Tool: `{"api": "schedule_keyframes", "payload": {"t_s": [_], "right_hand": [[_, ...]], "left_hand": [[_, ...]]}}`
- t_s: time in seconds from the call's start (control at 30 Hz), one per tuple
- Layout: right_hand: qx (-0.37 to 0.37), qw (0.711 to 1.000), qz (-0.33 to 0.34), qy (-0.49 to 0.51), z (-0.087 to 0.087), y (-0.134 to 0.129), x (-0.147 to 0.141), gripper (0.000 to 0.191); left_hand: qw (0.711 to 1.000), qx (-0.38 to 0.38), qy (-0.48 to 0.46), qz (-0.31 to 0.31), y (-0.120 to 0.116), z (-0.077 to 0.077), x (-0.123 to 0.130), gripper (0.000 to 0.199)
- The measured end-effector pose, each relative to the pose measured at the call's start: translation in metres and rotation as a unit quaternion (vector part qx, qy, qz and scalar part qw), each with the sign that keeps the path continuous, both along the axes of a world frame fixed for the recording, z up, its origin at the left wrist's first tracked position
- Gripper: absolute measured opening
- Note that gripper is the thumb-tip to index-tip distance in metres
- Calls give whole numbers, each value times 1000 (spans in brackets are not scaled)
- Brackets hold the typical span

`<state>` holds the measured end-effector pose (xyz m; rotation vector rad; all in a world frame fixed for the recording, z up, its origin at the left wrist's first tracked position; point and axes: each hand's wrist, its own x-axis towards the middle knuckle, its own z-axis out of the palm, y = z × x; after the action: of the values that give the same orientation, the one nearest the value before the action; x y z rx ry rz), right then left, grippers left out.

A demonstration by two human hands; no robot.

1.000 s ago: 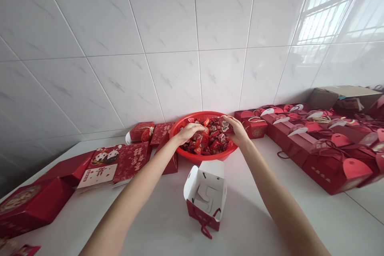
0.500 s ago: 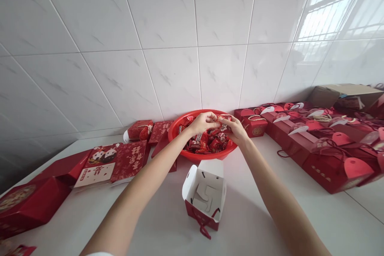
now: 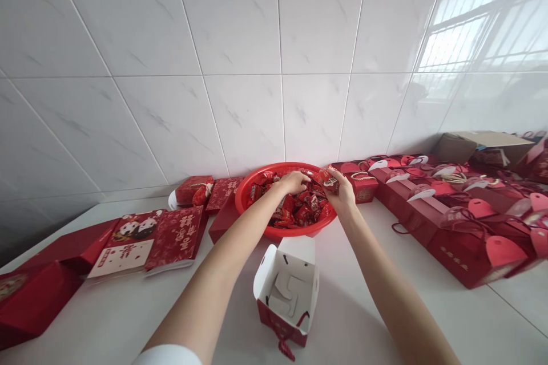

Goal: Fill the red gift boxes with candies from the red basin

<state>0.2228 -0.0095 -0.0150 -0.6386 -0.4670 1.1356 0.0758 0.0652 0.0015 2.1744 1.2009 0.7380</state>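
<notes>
A red plastic basket (image 3: 285, 232) against the wall holds many red-wrapped candies (image 3: 295, 208). My left hand (image 3: 294, 182) is over the middle of the basket, its fingers curled down at the candies; what they hold, if anything, is hidden. At the basket's right rim, my right hand (image 3: 342, 193) is closed around a red-wrapped candy (image 3: 329, 181) with pale lettering. In front of the basket stands a red gift box (image 3: 285, 322), its lid flaps up. The box's white inside shows folded card at the bottom, and a dark red cord hangs at its front.
Rows of red gift boxes (image 3: 440, 239) with cord handles fill the right side. Behind them is a brown cardboard box (image 3: 479, 145). Red printed packets (image 3: 177, 236) and larger red boxes (image 3: 40, 296) lie at the left. A tiled wall (image 3: 240, 120) closes the back.
My hands, together over the basket before, are now apart. The right has moved to the right rim with the candy; the left has lowered toward the pile. The view has shifted slightly.
</notes>
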Motion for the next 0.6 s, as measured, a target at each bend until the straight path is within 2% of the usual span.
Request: {"api": "schedule_keyframes", "payload": {"t_s": [0.13,0.27,0.4,0.53,0.6], "right_hand": [[-8,1000,-1,8,2,-1,-1,21],[-21,1000,4,5,4,-3,-2,21],[-14,999,36,-28,6,-6,-2,20],[-12,997,63,-50,8,-10,-2,21],[-10,995,80,-54,10,-11,-2,22]], "left_hand": [[1000,5,-13,18,8,-4,0,19],[996,12,-72,59,12,-2,-17,15],[986,10,-137,89,9,3,-27,15],[976,9,-201,79,2,8,-28,11],[972,5,-224,69,-3,11,-30,18]]}}
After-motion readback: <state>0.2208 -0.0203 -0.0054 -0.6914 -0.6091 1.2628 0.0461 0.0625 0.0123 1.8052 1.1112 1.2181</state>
